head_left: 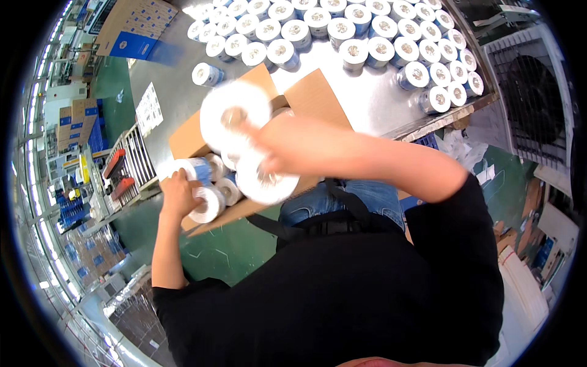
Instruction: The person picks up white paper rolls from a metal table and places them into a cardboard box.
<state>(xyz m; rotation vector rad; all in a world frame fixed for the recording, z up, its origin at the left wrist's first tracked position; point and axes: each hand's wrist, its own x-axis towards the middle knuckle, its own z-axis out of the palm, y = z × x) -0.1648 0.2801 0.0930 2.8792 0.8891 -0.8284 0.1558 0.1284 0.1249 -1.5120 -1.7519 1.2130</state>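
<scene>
A cardboard box (186, 139) with raised flaps stands before me, holding several white rolls with blue wrapping. Over its right part is my right hand (272, 147), blurred by motion. Its fingers reach into the cores of two white rolls, an upper roll (214, 104) and a lower roll (278, 186), gripping both. At the box's left end, my left hand (177, 192) is bent around a blue-wrapped roll (199, 165). A finger of that hand also touches the white roll (206, 211) below it. My right hand and its rolls hide part of the box's inside.
Many upright rolls (318, 21) crowd the far side of the metal table (324, 58). A single roll (208, 74) lies apart near the box. Printed sheet (148, 107) and blue-and-brown carton (137, 30) sit left. Roller conveyor (139, 156) adjoins the table; a large fan (535, 98) stands right.
</scene>
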